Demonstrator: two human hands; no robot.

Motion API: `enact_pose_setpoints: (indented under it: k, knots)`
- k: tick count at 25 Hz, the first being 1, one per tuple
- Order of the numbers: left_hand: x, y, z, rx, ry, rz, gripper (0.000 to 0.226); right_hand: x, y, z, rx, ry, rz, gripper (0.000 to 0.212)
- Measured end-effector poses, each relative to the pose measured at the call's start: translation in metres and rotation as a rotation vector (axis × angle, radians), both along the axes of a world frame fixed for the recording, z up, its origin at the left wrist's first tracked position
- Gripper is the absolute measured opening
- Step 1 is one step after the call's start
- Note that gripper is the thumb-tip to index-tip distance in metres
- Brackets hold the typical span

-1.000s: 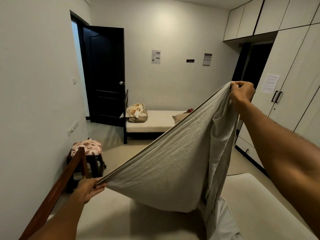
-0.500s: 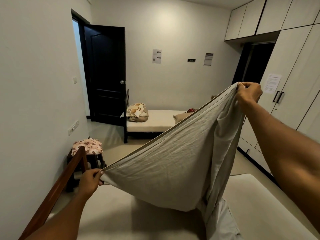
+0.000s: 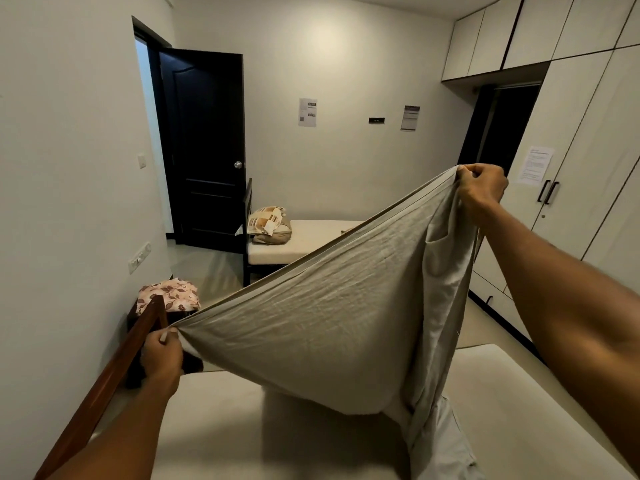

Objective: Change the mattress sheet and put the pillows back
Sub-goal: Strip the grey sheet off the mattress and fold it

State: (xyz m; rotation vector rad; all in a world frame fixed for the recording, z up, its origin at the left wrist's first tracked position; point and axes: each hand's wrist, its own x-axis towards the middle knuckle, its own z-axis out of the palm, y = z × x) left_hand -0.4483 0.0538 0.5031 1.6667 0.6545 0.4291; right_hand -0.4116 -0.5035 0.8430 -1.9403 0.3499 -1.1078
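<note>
Change: our left hand (image 3: pixel 162 355) has closed its fingers tighter on the sheet (image 3: pixel 311 327) edge.
Grip: our right hand (image 3: pixel 481 188) fists the raised corner; both hands hold it.
Sheet: stretched in the air above the bare mattress (image 3: pixel 214 427).
Pillows (image 3: pixel 268 225): on the far bed.

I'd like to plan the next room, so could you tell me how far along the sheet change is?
Done: the cream mattress in front lies bare, so the old sheet appears to be off. In hand: the left hand and right hand each grip an edge of the grey fabric sheet, held above it. Left: spreading and tucking it, then returning pillows; patterned pillows sit on the far bed.
</note>
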Motion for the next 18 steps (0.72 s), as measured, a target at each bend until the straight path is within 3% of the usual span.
enact_pose_setpoints:
  k: [3,5,6,9,11,14,16,17,18]
  knots:
    - [0.004,0.0,0.018,-0.284,-0.086,0.084,0.04,0.002,0.005,-0.005,0.0,0.023,0.047,0.029]
    - [0.008,0.001,0.029,-0.179,-0.036,0.011,0.037,0.005,0.002,-0.009,0.008,0.101,0.113,0.03]
    - [0.011,-0.002,0.037,-0.096,0.055,-0.13,0.031,0.007,0.002,-0.011,-0.003,0.183,0.159,0.031]
    - [0.001,-0.031,0.081,0.093,0.562,-0.879,0.016,0.008,0.016,-0.013,-0.172,0.587,0.231,0.032]
    - [0.001,-0.049,0.102,0.101,0.711,-1.152,0.023,0.005,0.037,-0.02,-0.259,0.8,0.264,0.032]
    - [0.005,-0.079,0.113,-0.194,0.557,-1.307,0.039,0.0,0.068,-0.027,-0.223,1.03,0.422,0.036]
    - [-0.003,-0.089,0.12,-0.38,0.404,-1.176,0.044,-0.001,0.077,-0.033,-0.04,1.138,0.601,0.034]
    - [-0.003,-0.087,0.118,-0.516,0.296,-1.059,0.04,-0.001,0.077,-0.038,0.014,1.124,0.619,0.034]
    - [-0.004,-0.083,0.117,-0.616,0.207,-0.893,0.034,0.005,0.072,-0.045,0.013,1.033,0.507,0.033]
